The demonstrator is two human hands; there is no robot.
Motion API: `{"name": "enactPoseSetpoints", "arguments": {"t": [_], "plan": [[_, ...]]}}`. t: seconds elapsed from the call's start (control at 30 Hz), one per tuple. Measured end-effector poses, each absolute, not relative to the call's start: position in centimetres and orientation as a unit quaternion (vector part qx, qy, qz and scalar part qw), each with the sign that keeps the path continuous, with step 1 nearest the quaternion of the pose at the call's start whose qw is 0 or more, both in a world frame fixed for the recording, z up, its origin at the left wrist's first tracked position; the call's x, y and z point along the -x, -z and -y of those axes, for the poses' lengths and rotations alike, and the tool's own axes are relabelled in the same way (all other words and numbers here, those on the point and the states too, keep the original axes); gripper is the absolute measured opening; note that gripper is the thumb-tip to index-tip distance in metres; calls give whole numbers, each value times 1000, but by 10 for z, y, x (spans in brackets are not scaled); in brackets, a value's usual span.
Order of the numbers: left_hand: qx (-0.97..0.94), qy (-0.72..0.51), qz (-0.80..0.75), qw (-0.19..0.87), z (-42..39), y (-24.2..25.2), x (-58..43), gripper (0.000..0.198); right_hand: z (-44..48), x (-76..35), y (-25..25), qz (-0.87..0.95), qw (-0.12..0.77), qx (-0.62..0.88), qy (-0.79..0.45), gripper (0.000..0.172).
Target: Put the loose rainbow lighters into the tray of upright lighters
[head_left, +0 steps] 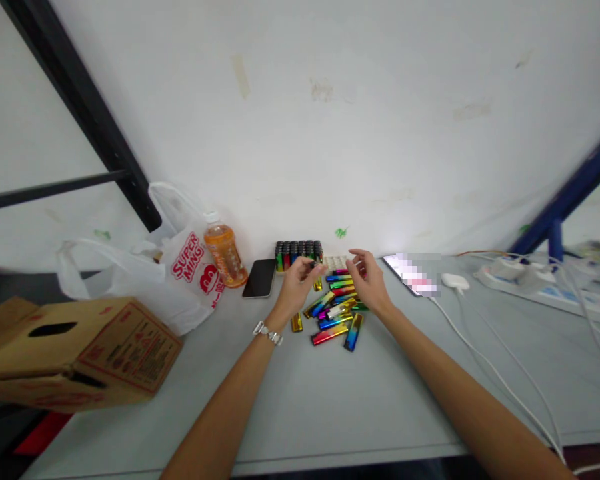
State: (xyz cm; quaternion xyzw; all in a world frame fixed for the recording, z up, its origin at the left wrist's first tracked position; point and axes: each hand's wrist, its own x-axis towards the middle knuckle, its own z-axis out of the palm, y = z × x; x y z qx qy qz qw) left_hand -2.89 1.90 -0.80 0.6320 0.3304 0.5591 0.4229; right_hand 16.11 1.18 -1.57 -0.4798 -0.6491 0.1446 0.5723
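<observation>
My left hand, with a silver bracelet at the wrist, is closed in a pinch. A small dark end, apparently the top of a lighter, shows between its fingertips; the rest is hidden. Across from it, my right hand has its thumb and fingers curved but apart, with nothing visible in them. Below and between the hands lies a loose pile of shiny multicoloured lighters. Behind the left hand, rows of lighters with black tops stand upright. A pale tray with holes sits beside these rows, partly covered by my hands.
Left of the hands are a dark phone, an orange drink bottle, a white plastic bag and a cardboard box. On the right lie a lit phone, a white charger, cables and a power strip.
</observation>
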Motion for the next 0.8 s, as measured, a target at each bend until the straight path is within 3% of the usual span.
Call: {"name": "enactPoseSetpoints", "arguments": {"t": [0.27,0.43,0.7,0.8], "plan": [[-560,-580,-312,503,5,3,5,42,0,-147,23,646,580,460,-185,34],[-503,-570,-343,552,7,0,2,68,4,-141,25,665,553,458,-205,31],[-452,-589,-427,516,4,0,-4,52,7,-139,25,671,536,471,-202,30],[-438,-577,-411,553,4,-2,-2,58,7,-138,25,673,537,468,-201,30]]}}
